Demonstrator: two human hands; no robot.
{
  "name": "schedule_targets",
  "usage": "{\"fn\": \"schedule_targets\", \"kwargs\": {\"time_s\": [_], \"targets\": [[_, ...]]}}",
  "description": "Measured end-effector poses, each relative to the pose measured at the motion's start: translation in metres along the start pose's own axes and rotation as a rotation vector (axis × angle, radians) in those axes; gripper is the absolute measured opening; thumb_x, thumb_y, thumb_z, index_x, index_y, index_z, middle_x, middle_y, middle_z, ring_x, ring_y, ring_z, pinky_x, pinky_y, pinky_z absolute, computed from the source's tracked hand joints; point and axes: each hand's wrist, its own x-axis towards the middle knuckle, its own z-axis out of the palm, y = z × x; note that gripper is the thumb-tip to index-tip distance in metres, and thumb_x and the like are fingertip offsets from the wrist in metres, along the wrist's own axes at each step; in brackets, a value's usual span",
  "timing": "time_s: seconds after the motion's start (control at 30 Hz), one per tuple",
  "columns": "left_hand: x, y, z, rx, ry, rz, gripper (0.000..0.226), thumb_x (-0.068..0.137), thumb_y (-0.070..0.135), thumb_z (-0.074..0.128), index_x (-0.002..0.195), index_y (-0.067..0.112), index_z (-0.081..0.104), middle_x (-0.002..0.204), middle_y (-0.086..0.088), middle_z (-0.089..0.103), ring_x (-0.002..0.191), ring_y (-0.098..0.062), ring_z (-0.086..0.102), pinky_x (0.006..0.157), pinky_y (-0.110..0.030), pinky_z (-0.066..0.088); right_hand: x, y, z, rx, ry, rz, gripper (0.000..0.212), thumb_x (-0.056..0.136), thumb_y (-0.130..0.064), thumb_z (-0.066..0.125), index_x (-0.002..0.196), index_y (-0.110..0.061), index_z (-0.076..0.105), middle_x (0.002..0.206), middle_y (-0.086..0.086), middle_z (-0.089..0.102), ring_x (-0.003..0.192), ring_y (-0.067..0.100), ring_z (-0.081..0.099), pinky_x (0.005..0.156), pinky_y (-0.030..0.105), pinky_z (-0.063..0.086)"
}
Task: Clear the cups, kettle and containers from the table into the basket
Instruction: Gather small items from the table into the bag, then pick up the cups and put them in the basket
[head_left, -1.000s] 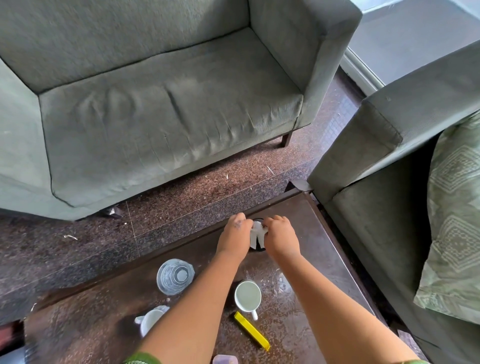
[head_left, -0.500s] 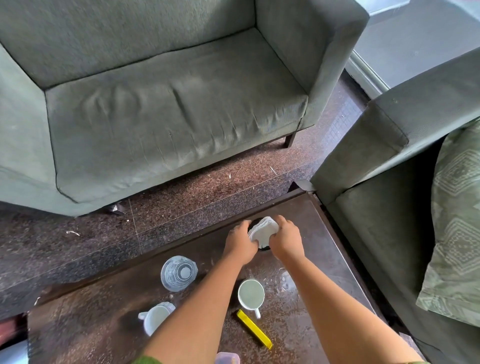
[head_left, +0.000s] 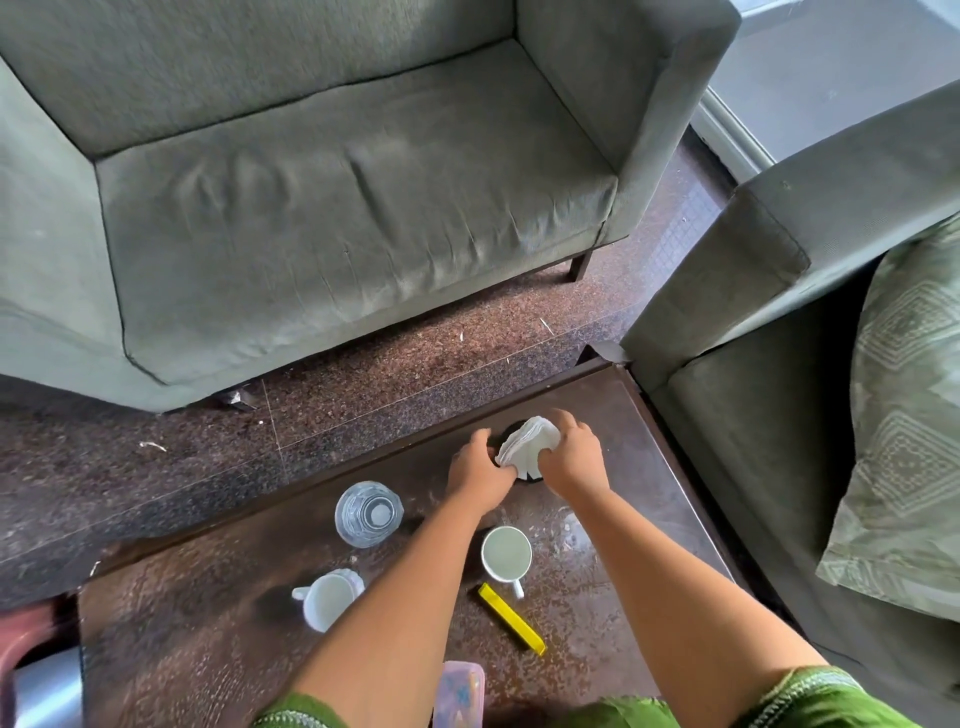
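At the far side of the dark brown table (head_left: 634, 597), a stack of white napkins (head_left: 527, 448) stands in a round black holder (head_left: 511, 431). My left hand (head_left: 480, 470) grips the holder's left side. My right hand (head_left: 571, 457) pinches the napkins from the right. Nearer to me stand a clear glass tumbler (head_left: 369, 513), a white cup (head_left: 506, 555) and a second white cup (head_left: 327, 597). A pale lidded container (head_left: 458, 693) shows at the near edge. No basket is in view.
A yellow stick-like item (head_left: 511, 619) lies on the table. A grey-green sofa (head_left: 337, 208) stands across the floor strip, and another sofa with a patterned cushion (head_left: 904, 441) flanks the table's right. A metal vessel (head_left: 44, 691) and a reddish thing sit at the bottom left.
The napkins have tilted and spread out of the holder toward my right hand. Both hands stay at the holder. The camera has shifted slightly.
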Motion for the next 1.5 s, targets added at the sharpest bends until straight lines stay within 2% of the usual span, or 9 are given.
{"fn": "schedule_targets", "kwargs": {"time_s": [0.2,0.4,0.6,0.73,0.87,0.97,1.1,1.3,1.5], "targets": [[-0.020,-0.014,-0.028,-0.023,0.013,0.032,0.081,0.077,0.032,0.072,0.146,0.025,0.029,0.137,0.002,0.053,0.121,-0.021,0.054,0.102,-0.042,0.046,-0.026,-0.015,0.001,0.040,0.047,-0.013,0.076,0.079,-0.004,0.055,0.146,-0.022,0.024,0.138,0.014,0.035,0.123,0.036,0.043,0.096,0.045,0.045],[-0.058,-0.043,-0.053,0.024,0.103,0.129,0.074,0.085,0.030,0.066,0.147,0.022,0.026,0.143,-0.001,0.046,0.126,-0.021,0.050,0.103,-0.042,0.044,-0.070,-0.028,0.011,-0.200,0.174,-0.103,0.089,0.078,-0.015,0.069,0.149,-0.029,0.017,0.148,0.009,0.025,0.132,0.033,0.030,0.104,0.046,0.038],[-0.105,-0.098,-0.080,0.007,0.151,0.137,0.071,0.087,0.028,0.063,0.146,0.024,0.024,0.145,-0.002,0.043,0.126,-0.025,0.049,0.102,-0.040,0.044,-0.136,-0.042,0.041,-0.256,0.249,-0.203,0.085,0.075,-0.010,0.058,0.148,-0.031,0.019,0.153,0.007,0.019,0.137,0.032,0.021,0.110,0.046,0.027],[-0.128,-0.153,-0.092,-0.036,0.232,0.110,0.072,0.074,0.037,0.065,0.137,0.029,0.031,0.133,-0.006,0.052,0.119,-0.030,0.053,0.097,-0.045,0.048,-0.182,-0.051,0.066,-0.266,0.212,-0.249,0.081,0.079,-0.019,0.060,0.149,-0.028,0.021,0.152,0.007,0.020,0.138,0.032,0.020,0.113,0.046,0.024],[-0.174,-0.199,-0.102,-0.114,0.253,0.035,0.069,0.084,0.015,0.065,0.143,0.020,0.030,0.133,-0.007,0.050,0.122,-0.028,0.050,0.102,-0.043,0.043,-0.226,-0.052,0.093,-0.247,0.171,-0.293,0.072,0.081,-0.016,0.055,0.146,-0.027,0.027,0.148,0.005,0.025,0.134,0.031,0.024,0.110,0.045,0.025],[-0.201,-0.240,-0.098,-0.129,0.286,-0.020,0.067,0.084,0.015,0.064,0.142,0.023,0.030,0.133,-0.005,0.052,0.124,-0.029,0.049,0.101,-0.043,0.044,-0.258,-0.045,0.114,-0.261,0.124,-0.327,0.071,0.078,-0.012,0.052,0.144,-0.025,0.030,0.140,0.006,0.031,0.127,0.032,0.034,0.105,0.045,0.030],[-0.242,-0.280,-0.084,-0.217,0.289,-0.126,0.066,0.091,0.004,0.057,0.148,0.012,0.024,0.146,-0.013,0.040,0.134,-0.028,0.038,0.107,-0.034,0.032,-0.292,-0.025,0.144,-0.332,0.053,-0.347,0.072,0.078,-0.013,0.053,0.145,-0.025,0.029,0.138,0.005,0.035,0.123,0.030,0.037,0.103,0.043,0.034],[-0.285,-0.347,-0.054,-0.348,0.407,-0.253,0.069,0.082,0.014,0.068,0.142,0.012,0.033,0.137,-0.013,0.051,0.121,-0.030,0.052,0.103,-0.043,0.043,-0.331,0.006,0.170,-0.465,-0.036,-0.421,0.063,0.086,-0.020,0.051,0.145,-0.024,0.028,0.138,0.007,0.034,0.125,0.030,0.036,0.103,0.044,0.036],[-0.315,-0.373,-0.038,-0.378,0.392,-0.286,0.069,0.085,0.012,0.066,0.143,0.010,0.028,0.140,-0.010,0.044,0.125,-0.029,0.047,0.105,-0.041,0.040,-0.357,0.010,0.203,-0.484,-0.158,-0.470,0.067,0.080,-0.017,0.057,0.143,-0.018,0.035,0.133,0.010,0.039,0.122,0.032,0.040,0.103,0.042,0.037]]}}
